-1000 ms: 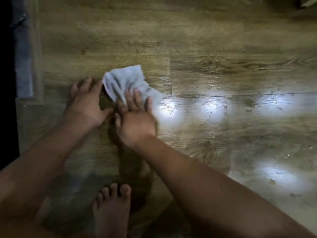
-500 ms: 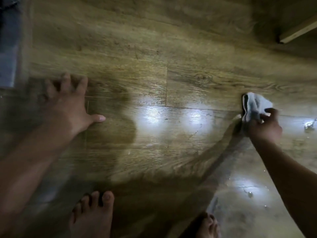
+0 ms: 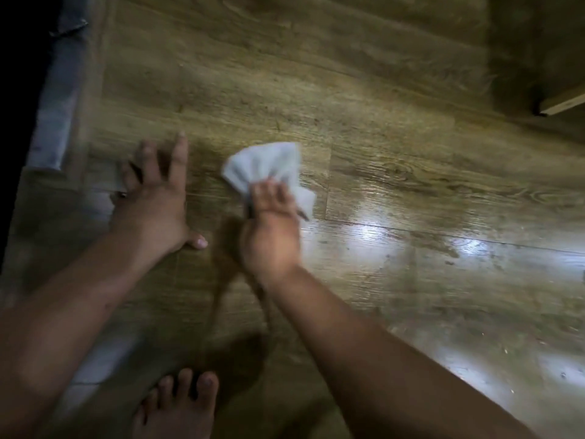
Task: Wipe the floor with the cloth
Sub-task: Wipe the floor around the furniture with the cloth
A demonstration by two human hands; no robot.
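Observation:
A crumpled white cloth (image 3: 269, 167) lies on the wood-look floor (image 3: 395, 160) near the middle of the view. My right hand (image 3: 270, 229) presses down on the cloth's near edge, its fingers curled into the fabric. My left hand (image 3: 152, 204) rests flat on the floor a little to the left of the cloth, fingers spread and thumb pointing right. The picture is blurred by motion.
A bare foot (image 3: 177, 407) stands on the floor at the bottom, between my arms. A grey strip (image 3: 60, 99) runs along the left edge beside a dark gap. A pale wooden piece (image 3: 563, 103) shows at the upper right. Wet, shiny patches (image 3: 468, 245) gleam on the right.
My right hand swept the cloth from the left out to the far right and has come back toward the middle. My left hand stayed planted on the floor.

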